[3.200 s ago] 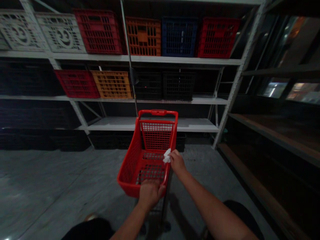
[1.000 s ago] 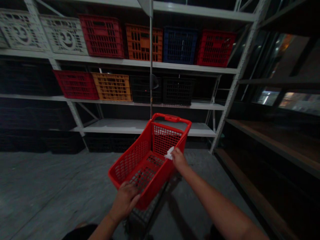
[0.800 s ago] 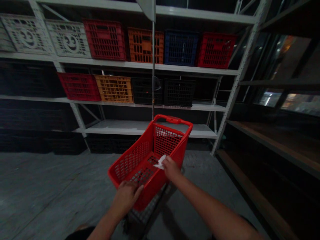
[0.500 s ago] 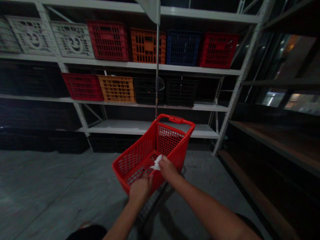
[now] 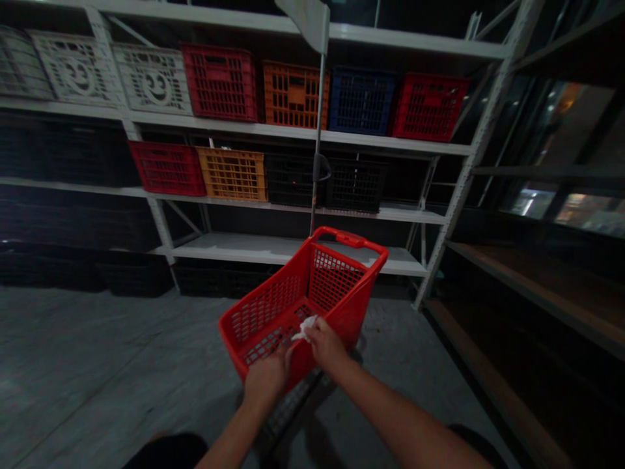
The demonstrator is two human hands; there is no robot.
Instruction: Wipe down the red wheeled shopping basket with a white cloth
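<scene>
A red plastic shopping cart [image 5: 347,320] stands in front of me, its basket open at the top and its handle on the far side. My left hand [image 5: 266,376] is closed over the near rim of the basket. Just to the right, my right hand [image 5: 326,344] pinches a crumpled white wipe [image 5: 306,327] against the same rim; whether it is paper or cloth I cannot tell. The undersides of my fingers are hidden. A pole with a pale flag [image 5: 308,23] rises behind the cart's far end.
Behind the cart runs a white metal rack [image 5: 405,213] holding red, orange, blue, white and black crates, including an orange crate [image 5: 296,94]. Darker shelving [image 5: 537,273] lines the right side. Grey concrete floor [image 5: 97,365] spreads around the cart.
The view has shifted slightly. My right hand, still holding the wipe, sits a little lower along the near rim. My left hand has shifted slightly left and stays on the rim.
</scene>
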